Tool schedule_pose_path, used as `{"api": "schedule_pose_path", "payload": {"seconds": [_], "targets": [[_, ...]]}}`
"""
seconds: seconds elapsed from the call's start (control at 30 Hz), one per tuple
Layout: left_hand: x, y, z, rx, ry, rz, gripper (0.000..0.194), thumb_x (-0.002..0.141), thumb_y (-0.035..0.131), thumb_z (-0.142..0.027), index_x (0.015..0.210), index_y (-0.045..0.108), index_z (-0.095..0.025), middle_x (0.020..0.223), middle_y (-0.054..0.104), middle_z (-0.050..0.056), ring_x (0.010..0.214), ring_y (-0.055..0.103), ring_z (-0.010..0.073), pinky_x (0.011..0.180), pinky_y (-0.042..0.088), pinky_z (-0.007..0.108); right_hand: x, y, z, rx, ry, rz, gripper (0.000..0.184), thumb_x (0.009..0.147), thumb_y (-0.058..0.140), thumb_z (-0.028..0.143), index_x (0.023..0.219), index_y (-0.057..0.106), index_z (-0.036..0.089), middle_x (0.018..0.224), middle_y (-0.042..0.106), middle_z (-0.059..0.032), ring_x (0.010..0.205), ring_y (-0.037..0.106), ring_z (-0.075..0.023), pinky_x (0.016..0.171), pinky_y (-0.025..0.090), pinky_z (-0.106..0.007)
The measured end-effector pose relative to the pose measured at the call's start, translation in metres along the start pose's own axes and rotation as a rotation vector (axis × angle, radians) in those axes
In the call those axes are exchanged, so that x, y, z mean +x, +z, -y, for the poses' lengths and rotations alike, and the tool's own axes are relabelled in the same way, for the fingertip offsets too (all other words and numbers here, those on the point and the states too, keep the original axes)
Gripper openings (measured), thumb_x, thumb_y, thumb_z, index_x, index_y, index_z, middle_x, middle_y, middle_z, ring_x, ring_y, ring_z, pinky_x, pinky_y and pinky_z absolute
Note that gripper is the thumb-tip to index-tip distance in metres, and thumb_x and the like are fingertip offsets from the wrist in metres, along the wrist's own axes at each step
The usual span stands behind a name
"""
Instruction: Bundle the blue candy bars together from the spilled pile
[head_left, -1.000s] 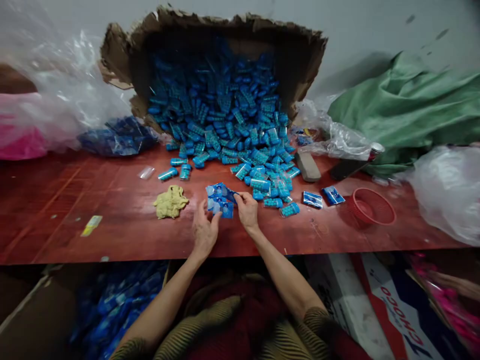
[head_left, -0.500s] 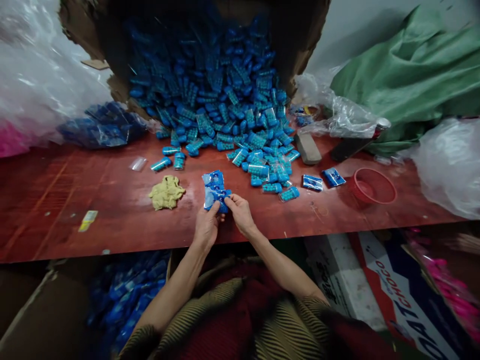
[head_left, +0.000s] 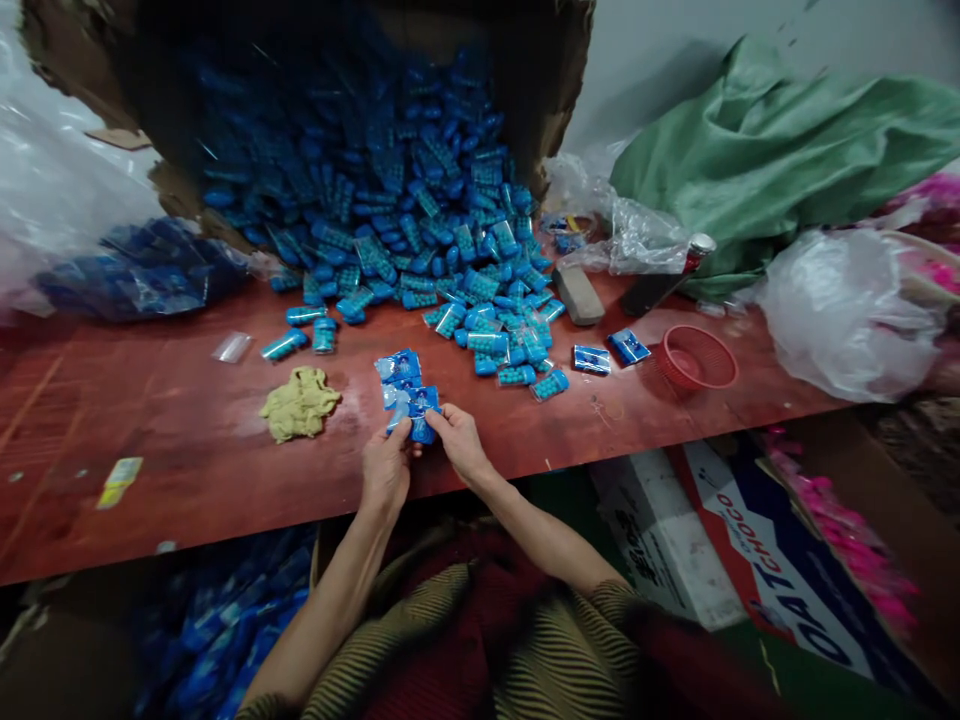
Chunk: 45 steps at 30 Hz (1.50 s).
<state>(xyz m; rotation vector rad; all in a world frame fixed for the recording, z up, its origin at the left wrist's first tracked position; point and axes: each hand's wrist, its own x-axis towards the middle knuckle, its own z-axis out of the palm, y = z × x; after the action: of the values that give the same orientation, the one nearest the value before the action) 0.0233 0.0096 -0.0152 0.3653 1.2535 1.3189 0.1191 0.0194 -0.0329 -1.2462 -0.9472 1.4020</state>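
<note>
My left hand (head_left: 387, 466) and my right hand (head_left: 460, 442) are close together near the table's front edge. Between their thumbs and fingers they pinch small blue printed packets (head_left: 421, 402). Just beyond, more blue packets (head_left: 397, 366) reach up from the held ones; whether these are joined to them or lie on the table I cannot tell. To the left of my hands sits a crumpled yellow-green lump (head_left: 300, 404). Small clear bottles with blue caps and blue-green beads (head_left: 487, 342) lie loose beyond my right hand.
A large torn cardboard box (head_left: 566, 70) spills many such bottles onto the red table (head_left: 225, 480). On the right are a grey block (head_left: 580, 295), two blue packs (head_left: 592, 359), a dark-handled tool (head_left: 660, 285) and a red basket (head_left: 697, 358). Below the edge, a bin holds blue items (head_left: 225, 630).
The view has turned to the right, so the table's things appear farther left. Both hands keep their pinch on the blue packets, which look slightly more spread.
</note>
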Motion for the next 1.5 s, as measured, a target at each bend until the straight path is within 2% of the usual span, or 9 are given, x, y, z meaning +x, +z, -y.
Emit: {"api": "schedule_pose_path", "payload": {"seconds": [0.2, 0.37, 0.5, 0.6, 0.67, 0.83, 1.0, 1.23, 1.5], "targets": [[0.002, 0.006, -0.002, -0.058, -0.066, 0.008, 0.029, 0.051, 0.078, -0.031, 0.062, 0.057, -0.014, 0.047, 0.053, -0.005, 0.042, 0.046, 0.0069, 0.040, 0.037, 0.019, 0.001, -0.002, 0.002, -0.185, -0.103, -0.037, 0.034, 0.082, 0.047, 0.044, 0.059, 0.043, 0.020, 0.055, 0.045, 0.0057, 0.054, 0.040, -0.0090, 0.052, 0.033, -0.021], [-0.003, -0.007, -0.010, -0.019, -0.166, 0.229, 0.032, 0.054, 0.080, -0.033, 0.074, 0.063, -0.014, 0.061, 0.063, 0.001, 0.047, 0.052, 0.0090, 0.040, 0.037, 0.019, -0.003, -0.014, 0.012, -0.211, -0.173, 0.063, 0.035, 0.085, 0.046, 0.044, 0.060, 0.042, 0.020, 0.055, 0.037, 0.0059, 0.052, 0.035, -0.0084, 0.050, 0.031, -0.021], [-0.007, -0.014, -0.012, -0.020, -0.217, 0.187, 0.026, 0.060, 0.078, -0.031, 0.070, 0.061, -0.015, 0.058, 0.059, -0.001, 0.044, 0.048, 0.0073, 0.038, 0.034, 0.019, 0.009, -0.031, 0.033, -0.504, -0.350, 0.187, 0.037, 0.091, 0.040, 0.043, 0.065, 0.052, 0.019, 0.064, 0.049, 0.0017, 0.063, 0.046, -0.0119, 0.062, 0.039, -0.024], [-0.009, -0.014, -0.009, -0.105, -0.290, 0.093, 0.021, 0.066, 0.075, -0.029, 0.069, 0.058, -0.016, 0.053, 0.054, -0.003, 0.041, 0.044, 0.0064, 0.036, 0.030, 0.018, 0.042, -0.050, 0.051, -0.918, -0.538, -0.050, 0.024, 0.090, 0.049, 0.035, 0.096, 0.062, 0.016, 0.101, 0.060, -0.0090, 0.099, 0.050, -0.0225, 0.088, 0.037, -0.037], [-0.011, -0.013, -0.007, -0.166, -0.348, 0.051, 0.019, 0.071, 0.072, -0.027, 0.068, 0.056, -0.016, 0.051, 0.052, -0.003, 0.040, 0.042, 0.0058, 0.035, 0.028, 0.017, 0.067, -0.063, 0.058, -1.180, -0.483, -0.232, 0.028, 0.088, 0.052, 0.029, 0.111, 0.059, 0.015, 0.119, 0.053, -0.0157, 0.114, 0.043, -0.0305, 0.093, 0.031, -0.046], [-0.017, -0.011, -0.005, -0.237, -0.453, 0.019, 0.023, 0.079, 0.065, -0.028, 0.066, 0.052, -0.016, 0.050, 0.050, -0.003, 0.040, 0.041, 0.0055, 0.036, 0.029, 0.015, 0.088, -0.076, 0.049, -1.477, -0.397, -0.139, 0.023, 0.090, 0.045, 0.022, 0.103, 0.063, 0.015, 0.109, 0.057, -0.0170, 0.103, 0.045, -0.0313, 0.084, 0.034, -0.046], [-0.017, -0.006, -0.005, -0.269, -0.501, -0.044, 0.025, 0.087, 0.054, -0.030, 0.067, 0.051, -0.015, 0.050, 0.048, -0.001, 0.040, 0.040, 0.0058, 0.035, 0.029, 0.014, 0.076, -0.080, 0.041, -1.381, -0.434, -0.097, 0.025, 0.088, 0.050, 0.025, 0.108, 0.062, 0.016, 0.105, 0.060, -0.0154, 0.101, 0.047, -0.0299, 0.084, 0.036, -0.042], [-0.015, -0.003, -0.006, -0.300, -0.469, -0.113, 0.027, 0.090, 0.048, -0.027, 0.066, 0.051, -0.015, 0.049, 0.049, -0.001, 0.040, 0.043, 0.0066, 0.037, 0.034, 0.014, 0.022, -0.086, 0.061, -0.586, -0.302, 0.289, 0.027, 0.081, 0.059, 0.034, 0.101, 0.067, 0.018, 0.095, 0.069, -0.0042, 0.085, 0.061, -0.0183, 0.076, 0.046, -0.031], [-0.021, -0.004, -0.003, -0.267, -0.457, -0.069, 0.024, 0.090, 0.048, -0.027, 0.069, 0.051, -0.015, 0.048, 0.050, -0.001, 0.040, 0.046, 0.0078, 0.038, 0.037, 0.015, -0.007, -0.076, 0.068, -0.699, -0.461, 0.482, 0.022, 0.079, 0.065, 0.026, 0.100, 0.068, 0.018, 0.092, 0.068, -0.0043, 0.085, 0.059, -0.0162, 0.078, 0.046, -0.031]]}}
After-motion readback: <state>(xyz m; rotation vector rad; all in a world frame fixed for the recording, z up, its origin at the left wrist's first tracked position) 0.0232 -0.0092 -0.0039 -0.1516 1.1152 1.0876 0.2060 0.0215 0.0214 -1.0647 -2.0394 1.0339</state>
